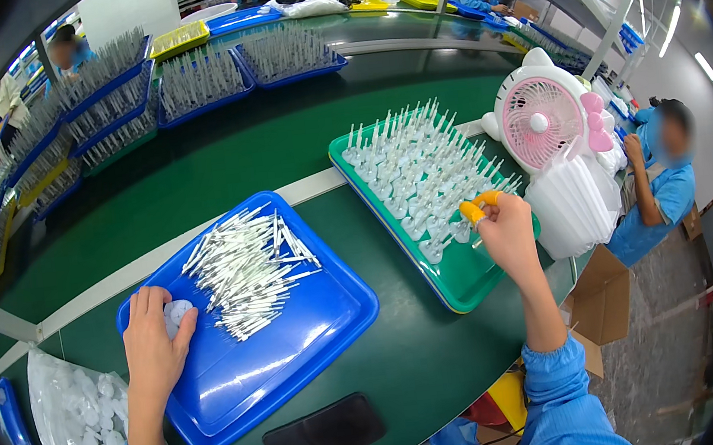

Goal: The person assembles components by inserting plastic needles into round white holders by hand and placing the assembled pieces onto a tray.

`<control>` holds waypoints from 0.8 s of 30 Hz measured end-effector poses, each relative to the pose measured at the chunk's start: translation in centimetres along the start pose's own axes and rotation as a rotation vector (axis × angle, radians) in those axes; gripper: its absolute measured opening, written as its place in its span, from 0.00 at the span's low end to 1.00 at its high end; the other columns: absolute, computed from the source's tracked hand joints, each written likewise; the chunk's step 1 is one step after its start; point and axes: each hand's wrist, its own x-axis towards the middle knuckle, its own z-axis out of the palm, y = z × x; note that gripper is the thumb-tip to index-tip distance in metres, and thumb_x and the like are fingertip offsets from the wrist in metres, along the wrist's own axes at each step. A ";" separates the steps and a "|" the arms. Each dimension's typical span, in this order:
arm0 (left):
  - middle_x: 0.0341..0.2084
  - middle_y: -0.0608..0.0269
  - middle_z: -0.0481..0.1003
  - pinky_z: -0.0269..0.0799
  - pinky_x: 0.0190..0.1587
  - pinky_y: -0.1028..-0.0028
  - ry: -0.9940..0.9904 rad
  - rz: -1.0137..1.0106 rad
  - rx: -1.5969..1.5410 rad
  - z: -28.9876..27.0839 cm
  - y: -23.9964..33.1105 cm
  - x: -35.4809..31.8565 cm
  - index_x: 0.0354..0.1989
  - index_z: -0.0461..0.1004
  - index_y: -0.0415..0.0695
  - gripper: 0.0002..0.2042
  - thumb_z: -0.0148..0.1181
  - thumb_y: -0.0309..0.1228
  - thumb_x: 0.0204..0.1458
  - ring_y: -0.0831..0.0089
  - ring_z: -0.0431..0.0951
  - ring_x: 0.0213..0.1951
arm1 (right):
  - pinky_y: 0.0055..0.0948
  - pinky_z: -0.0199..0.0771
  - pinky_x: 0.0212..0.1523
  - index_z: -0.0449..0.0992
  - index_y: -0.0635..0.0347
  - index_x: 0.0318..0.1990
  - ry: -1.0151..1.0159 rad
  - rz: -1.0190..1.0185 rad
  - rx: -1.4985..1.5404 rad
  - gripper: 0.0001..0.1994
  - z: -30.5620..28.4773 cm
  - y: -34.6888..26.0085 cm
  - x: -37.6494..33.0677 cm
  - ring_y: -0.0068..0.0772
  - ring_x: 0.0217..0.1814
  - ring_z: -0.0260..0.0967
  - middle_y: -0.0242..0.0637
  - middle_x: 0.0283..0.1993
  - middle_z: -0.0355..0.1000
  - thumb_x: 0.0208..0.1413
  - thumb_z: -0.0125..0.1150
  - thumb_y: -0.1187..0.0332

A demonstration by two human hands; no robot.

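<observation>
My left hand (153, 338) is curled at the left rim of a blue tray (323, 313), round a small clump of translucent white plastic discs (178, 314). In that tray lies a loose heap of thin white sticks (245, 273). My right hand (507, 228), with yellow finger cots (472, 212) on two fingers, is over the near right part of a green tray (467, 280). Those fingers pinch close together; what is between them is too small to make out. Rows of translucent round bases with upright thin sticks (412, 173) fill most of the green tray.
A clear bag of white discs (76, 408) lies left of the blue tray. A black phone (324, 434) is near the front edge. A pink-white fan (541, 120) and stacked white packaging (574, 204) stand right. Filled trays (203, 82) line the back; co-workers (661, 164) sit beyond.
</observation>
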 end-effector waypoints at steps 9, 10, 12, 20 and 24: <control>0.34 0.48 0.80 0.78 0.41 0.62 0.044 -0.057 -0.259 -0.8 -0.9 -0.9 0.41 0.79 0.36 0.15 0.73 0.30 0.47 0.55 0.82 0.37 | 0.27 0.70 0.29 0.84 0.68 0.53 0.325 -0.015 -0.028 0.16 0.0 -3.5 -3.7 0.26 0.26 0.72 0.42 0.29 0.78 0.56 0.66 0.80; 0.35 0.48 0.81 0.79 0.42 0.62 0.031 -0.067 -0.275 -1.1 -0.7 -1.4 0.42 0.80 0.36 0.15 0.72 0.30 0.48 0.55 0.82 0.37 | 0.24 0.68 0.28 0.84 0.68 0.52 0.356 -0.137 0.009 0.15 0.3 -4.4 -4.9 0.23 0.26 0.69 0.39 0.29 0.77 0.58 0.66 0.79; 0.36 0.46 0.82 0.79 0.43 0.63 -0.055 -0.102 -0.331 -1.8 0.1 -2.3 0.44 0.82 0.34 0.16 0.72 0.29 0.48 0.54 0.83 0.38 | 0.24 0.63 0.25 0.84 0.68 0.49 0.300 -0.232 0.152 0.12 1.2 -7.7 -7.3 0.24 0.24 0.66 0.36 0.28 0.74 0.58 0.68 0.79; 0.38 0.53 0.75 0.72 0.45 0.62 -0.360 -0.101 -0.477 -4.8 4.8 -7.4 0.53 0.80 0.38 0.15 0.67 0.28 0.59 0.53 0.77 0.40 | 0.39 0.72 0.41 0.85 0.65 0.44 -0.494 -0.692 0.203 0.15 7.2 -17.3 -10.2 0.43 0.42 0.71 0.40 0.38 0.72 0.46 0.76 0.77; 0.39 0.56 0.77 0.65 0.53 0.64 -0.292 0.012 -0.386 -4.3 4.9 -8.4 0.49 0.80 0.41 0.12 0.67 0.29 0.57 0.57 0.76 0.42 | 0.40 0.69 0.48 0.84 0.70 0.42 -0.552 -0.865 0.161 0.17 10.2 -20.3 -10.1 0.45 0.49 0.68 0.43 0.43 0.72 0.39 0.72 0.81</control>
